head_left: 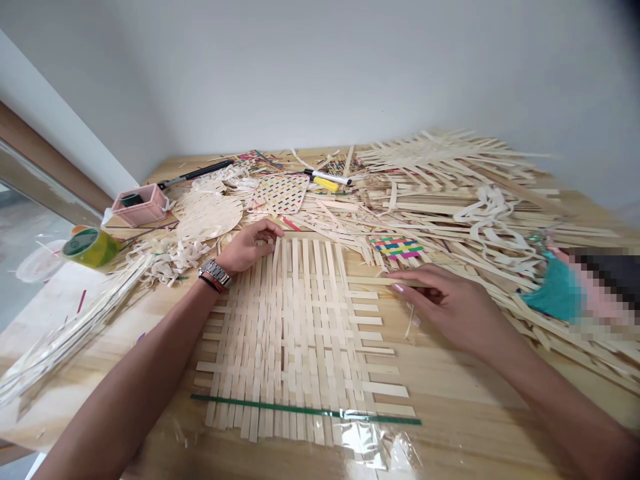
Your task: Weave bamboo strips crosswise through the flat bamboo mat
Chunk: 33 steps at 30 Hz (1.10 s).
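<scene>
A woven mat [300,340] lies toward six o'clock on the tabletop [460,413]. Right hand [435,293], at the mat's two o'clock, pinches a strip [373,281]; left hand [250,245], at eleven, half-curled, grip unclear. Uneven tugging could split the strip.

The head view looks forward and down, close over the table [460,407]; wall [320,73] beyond.

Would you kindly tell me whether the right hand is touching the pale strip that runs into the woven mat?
Touching: the head view shows the right hand pinching the pale strip, with no gap between them.
</scene>
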Each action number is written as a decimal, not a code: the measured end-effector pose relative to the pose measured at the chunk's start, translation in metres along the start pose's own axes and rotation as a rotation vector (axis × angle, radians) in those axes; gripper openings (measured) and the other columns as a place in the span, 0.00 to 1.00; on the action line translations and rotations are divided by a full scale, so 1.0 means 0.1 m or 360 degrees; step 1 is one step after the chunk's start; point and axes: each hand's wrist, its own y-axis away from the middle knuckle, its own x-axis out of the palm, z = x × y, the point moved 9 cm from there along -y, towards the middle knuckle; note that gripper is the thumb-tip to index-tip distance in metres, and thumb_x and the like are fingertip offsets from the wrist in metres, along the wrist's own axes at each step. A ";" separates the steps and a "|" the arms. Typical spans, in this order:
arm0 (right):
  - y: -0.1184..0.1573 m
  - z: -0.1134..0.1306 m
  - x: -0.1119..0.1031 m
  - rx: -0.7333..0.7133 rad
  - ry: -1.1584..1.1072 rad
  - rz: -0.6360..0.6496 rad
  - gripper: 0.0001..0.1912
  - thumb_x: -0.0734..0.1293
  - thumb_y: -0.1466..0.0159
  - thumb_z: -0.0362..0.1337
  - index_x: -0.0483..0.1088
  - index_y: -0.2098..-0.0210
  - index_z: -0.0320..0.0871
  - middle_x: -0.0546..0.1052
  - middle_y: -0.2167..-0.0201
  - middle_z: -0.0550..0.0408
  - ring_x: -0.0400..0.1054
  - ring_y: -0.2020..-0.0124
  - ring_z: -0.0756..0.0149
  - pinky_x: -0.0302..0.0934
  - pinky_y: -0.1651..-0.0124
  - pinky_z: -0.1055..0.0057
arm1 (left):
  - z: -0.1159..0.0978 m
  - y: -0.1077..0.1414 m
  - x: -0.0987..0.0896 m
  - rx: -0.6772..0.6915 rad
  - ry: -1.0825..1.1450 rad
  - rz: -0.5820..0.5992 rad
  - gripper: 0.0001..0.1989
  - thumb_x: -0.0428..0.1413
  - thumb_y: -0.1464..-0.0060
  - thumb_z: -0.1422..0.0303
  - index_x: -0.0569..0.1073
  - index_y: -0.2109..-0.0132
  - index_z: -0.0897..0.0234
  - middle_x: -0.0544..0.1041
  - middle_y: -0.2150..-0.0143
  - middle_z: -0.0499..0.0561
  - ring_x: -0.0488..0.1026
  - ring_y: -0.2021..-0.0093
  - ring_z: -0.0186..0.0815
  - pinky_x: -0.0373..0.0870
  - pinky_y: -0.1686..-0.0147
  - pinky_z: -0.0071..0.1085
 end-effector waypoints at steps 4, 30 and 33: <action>0.00 0.00 0.00 -0.0005 -0.0008 0.0002 0.17 0.66 0.30 0.56 0.82 0.56 0.55 0.84 0.54 0.51 0.79 0.60 0.52 0.70 0.62 0.56 | -0.01 0.00 -0.02 0.0013 -0.0013 -0.0024 0.13 0.62 0.47 0.66 0.76 0.54 0.61 0.79 0.50 0.55 0.76 0.53 0.40 0.74 0.53 0.37; 0.00 0.00 0.02 -0.0017 0.0006 0.0028 0.18 0.66 0.29 0.55 0.82 0.55 0.53 0.84 0.53 0.49 0.79 0.59 0.51 0.69 0.62 0.56 | -0.05 0.01 -0.04 -0.0153 0.0008 -0.0123 0.10 0.59 0.49 0.68 0.78 0.59 0.64 0.77 0.63 0.49 0.71 0.61 0.37 0.66 0.59 0.34; 0.00 0.00 0.02 -0.0038 0.0027 0.0020 0.18 0.66 0.29 0.54 0.82 0.54 0.53 0.84 0.53 0.50 0.79 0.59 0.52 0.69 0.61 0.56 | -0.04 0.01 -0.03 -0.0159 -0.0012 -0.0114 0.10 0.59 0.49 0.67 0.78 0.59 0.64 0.77 0.63 0.49 0.71 0.61 0.37 0.66 0.59 0.34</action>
